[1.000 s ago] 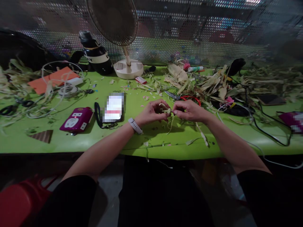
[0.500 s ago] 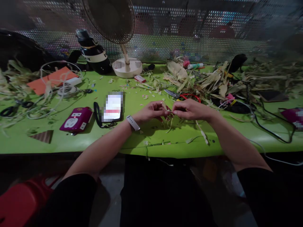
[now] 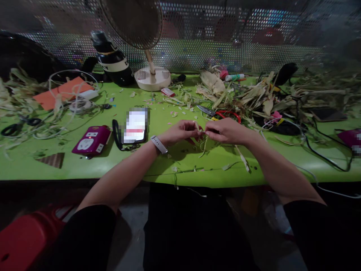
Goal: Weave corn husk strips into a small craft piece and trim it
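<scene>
My left hand (image 3: 186,131), with a pale watch strap at the wrist, is closed in a pinch on a small bundle of thin corn husk strips (image 3: 204,145). Fingertip to fingertip with it, my right hand (image 3: 221,130) pinches the same husk. The strips dangle below the fingers, just above the green table (image 3: 163,167). Under my right wrist a longer pale husk strip (image 3: 242,159) hangs or lies; which one I cannot tell. Behind my right hand lie red-handled scissors (image 3: 229,113), blades pointing left.
A heap of dried corn husks (image 3: 248,98) spreads over the back right. Left of my hands lie a lit phone (image 3: 135,126) and a purple power socket block (image 3: 91,141). A fan (image 3: 152,79) and a black bottle (image 3: 115,66) stand behind; cables cross both sides.
My hands stay together on the husk, with only small finger movements. The whole view has shifted slightly.
</scene>
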{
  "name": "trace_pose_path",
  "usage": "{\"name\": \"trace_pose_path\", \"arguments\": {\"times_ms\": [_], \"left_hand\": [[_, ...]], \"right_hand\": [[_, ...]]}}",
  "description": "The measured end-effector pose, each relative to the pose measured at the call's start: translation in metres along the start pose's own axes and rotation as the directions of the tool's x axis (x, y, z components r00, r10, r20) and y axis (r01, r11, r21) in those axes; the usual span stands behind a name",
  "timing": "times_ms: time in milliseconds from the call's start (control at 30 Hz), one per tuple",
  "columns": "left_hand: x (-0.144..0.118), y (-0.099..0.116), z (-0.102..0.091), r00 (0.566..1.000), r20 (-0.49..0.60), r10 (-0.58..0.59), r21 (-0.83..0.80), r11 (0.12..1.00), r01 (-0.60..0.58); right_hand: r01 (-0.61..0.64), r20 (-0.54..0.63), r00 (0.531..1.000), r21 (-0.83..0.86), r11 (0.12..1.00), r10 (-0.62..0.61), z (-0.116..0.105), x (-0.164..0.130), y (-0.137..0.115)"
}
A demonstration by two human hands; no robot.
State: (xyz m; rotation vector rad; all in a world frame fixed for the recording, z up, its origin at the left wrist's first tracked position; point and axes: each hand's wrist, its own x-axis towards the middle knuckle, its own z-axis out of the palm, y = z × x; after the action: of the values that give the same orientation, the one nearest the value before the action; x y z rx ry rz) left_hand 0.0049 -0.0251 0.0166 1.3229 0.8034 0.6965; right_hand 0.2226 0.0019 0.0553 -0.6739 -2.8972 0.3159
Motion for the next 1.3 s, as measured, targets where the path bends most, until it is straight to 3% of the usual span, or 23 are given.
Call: {"name": "trace_pose_path", "arguments": {"times_ms": [233, 300, 367, 400, 467, 533, 567, 667, 733, 833, 867, 933, 1033, 1100, 1167, 1300], "left_hand": [[0.002, 0.002, -0.002, 0.995, -0.036, -0.094, -0.232, 0.969, 0.083], [0.004, 0.003, -0.004, 0.988, -0.112, -0.108, -0.283, 0.956, 0.073], [0.007, 0.002, -0.007, 0.963, -0.258, -0.075, -0.306, 0.952, -0.008], [0.008, 0.002, -0.008, 0.938, -0.343, -0.053, -0.308, 0.950, -0.059], [0.010, 0.001, -0.010, 0.871, -0.491, -0.018, -0.286, 0.948, -0.142], [0.012, -0.001, -0.011, 0.817, -0.577, 0.008, -0.245, 0.952, -0.183], [0.012, -0.002, -0.011, 0.804, -0.594, 0.019, -0.222, 0.957, -0.187], [0.013, -0.004, -0.008, 0.784, -0.608, 0.125, -0.081, 0.973, -0.218], [0.012, -0.005, -0.007, 0.736, -0.609, 0.296, 0.127, 0.952, -0.278], [0.010, -0.004, -0.006, 0.618, -0.505, 0.603, 0.532, 0.781, -0.327], [0.009, -0.003, -0.006, 0.596, -0.444, 0.670, 0.627, 0.707, -0.327], [0.007, -0.001, -0.006, 0.615, -0.338, 0.712, 0.715, 0.619, -0.323], [0.006, -0.001, -0.006, 0.769, -0.215, 0.602, 0.694, 0.648, -0.314], [0.006, -0.002, -0.006, 0.830, -0.133, 0.542, 0.664, 0.670, -0.331], [0.006, -0.004, -0.006, 0.828, -0.073, 0.556, 0.666, 0.645, -0.374], [0.007, -0.005, -0.006, 0.726, -0.127, 0.676, 0.722, 0.565, -0.400]], "right_hand": [[-0.029, -0.061, 0.997, 0.365, 0.931, 0.055, -0.004, 0.000, 0.004], [-0.079, -0.073, 0.989, 0.491, 0.868, 0.131, -0.003, 0.000, 0.009], [-0.114, -0.153, 0.961, 0.546, 0.830, 0.232, 0.002, 0.000, 0.016], [-0.127, -0.234, 0.929, 0.527, 0.840, 0.288, 0.004, 0.001, 0.021], [-0.161, -0.463, 0.817, 0.390, 0.906, 0.344, 0.010, 0.002, 0.032], [-0.239, -0.624, 0.729, 0.152, 0.959, 0.281, 0.015, 0.003, 0.042], [-0.263, -0.648, 0.724, 0.060, 0.963, 0.238, 0.016, 0.003, 0.046], [-0.288, -0.635, 0.750, -0.060, 0.956, 0.186, 0.019, 0.004, 0.052], [-0.274, -0.591, 0.784, -0.054, 0.960, 0.190, 0.020, 0.005, 0.051], [-0.182, -0.462, 0.873, -0.010, 0.983, 0.156, 0.020, 0.005, 0.043], [-0.144, -0.406, 0.904, 0.000, 0.990, 0.132, 0.020, 0.006, 0.039], [-0.085, -0.307, 0.948, -0.002, 0.996, 0.080, 0.020, 0.006, 0.033], [-0.048, -0.205, 0.978, -0.073, 0.996, 0.032, 0.019, 0.005, 0.024], [-0.046, -0.160, 0.987, -0.146, 0.988, 0.022, 0.017, 0.004, 0.019], [-0.049, -0.118, 0.993, -0.235, 0.971, 0.022, 0.015, 0.002, 0.015], [-0.052, -0.086, 0.996, -0.450, 0.892, 0.015, 0.010, 0.001, 0.006]]}}
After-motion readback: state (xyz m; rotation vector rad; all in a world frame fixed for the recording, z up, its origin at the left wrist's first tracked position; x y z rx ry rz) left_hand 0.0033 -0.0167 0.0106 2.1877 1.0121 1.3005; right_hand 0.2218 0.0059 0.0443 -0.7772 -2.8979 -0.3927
